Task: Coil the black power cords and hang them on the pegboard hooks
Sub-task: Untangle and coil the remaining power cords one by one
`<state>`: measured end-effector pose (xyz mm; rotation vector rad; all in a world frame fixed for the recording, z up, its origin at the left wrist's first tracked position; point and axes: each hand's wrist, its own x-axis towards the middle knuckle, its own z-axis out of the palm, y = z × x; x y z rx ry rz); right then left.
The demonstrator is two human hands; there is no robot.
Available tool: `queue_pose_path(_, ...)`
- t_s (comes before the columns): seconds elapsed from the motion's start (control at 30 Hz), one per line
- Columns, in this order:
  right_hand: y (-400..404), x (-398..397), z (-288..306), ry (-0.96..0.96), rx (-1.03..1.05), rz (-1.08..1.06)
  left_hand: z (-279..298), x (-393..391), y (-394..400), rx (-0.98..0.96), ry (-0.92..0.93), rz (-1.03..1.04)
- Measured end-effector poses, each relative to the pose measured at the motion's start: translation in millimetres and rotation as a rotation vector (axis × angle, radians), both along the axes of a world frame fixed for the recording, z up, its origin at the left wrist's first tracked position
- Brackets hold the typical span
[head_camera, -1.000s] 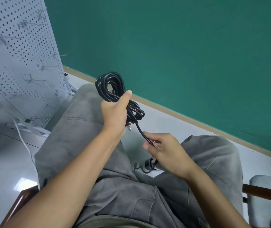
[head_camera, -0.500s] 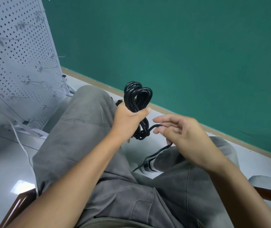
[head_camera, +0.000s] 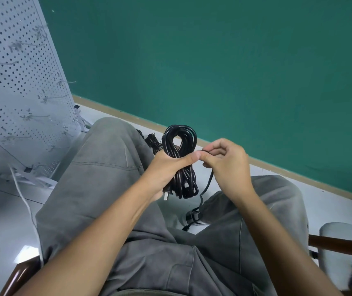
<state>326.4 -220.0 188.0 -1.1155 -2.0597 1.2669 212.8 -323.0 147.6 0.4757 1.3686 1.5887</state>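
Wrapping the loose tail round the coil

While the left hand [head_camera: 166,167] grips the coiled black cord [head_camera: 180,163] at its waist above the lap, the right hand [head_camera: 224,163] pinches the free tail [head_camera: 208,182]. Coiling looks nearly finished; next, the tail likely winds round the bundle. Its long axis runs roughly upright, loop end away from the person, pegboard [head_camera: 19,82] well apart at left

Open air lies between the raised hands and the pegboard [head_camera: 10,82] at left; the person's left knee [head_camera: 106,146] rises between, and hooks [head_camera: 68,82] jut from the board.
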Motion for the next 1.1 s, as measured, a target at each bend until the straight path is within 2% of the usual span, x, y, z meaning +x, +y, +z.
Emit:
queue_pose_path(0.17,2,1,-10,0.006,-0.052,-0.003,-2,-1,2,-0.04,-0.106,-0.039)
queue_pose_path(0.4,3,19,-45,-0.089,-0.055,0.09,-2,-6,2,-0.059,-0.248,0.117)
queue_pose_path(0.6,-3,25,-42,0.02,-0.091,0.065,-1,-8,1,-0.127,-0.254,0.085)
queue_pose_path(0.8,-10,25,-17,0.109,0.052,0.056,-3,-7,3,-0.19,-0.17,-0.01)
queue_pose_path(0.9,-7,21,-2,0.059,0.106,0.094,-6,-4,4,-0.18,-0.161,0.008)
queue_pose_path(1.1,2,20,-12,-0.146,0.003,0.279,-5,-12,2,-0.128,-0.251,0.158)
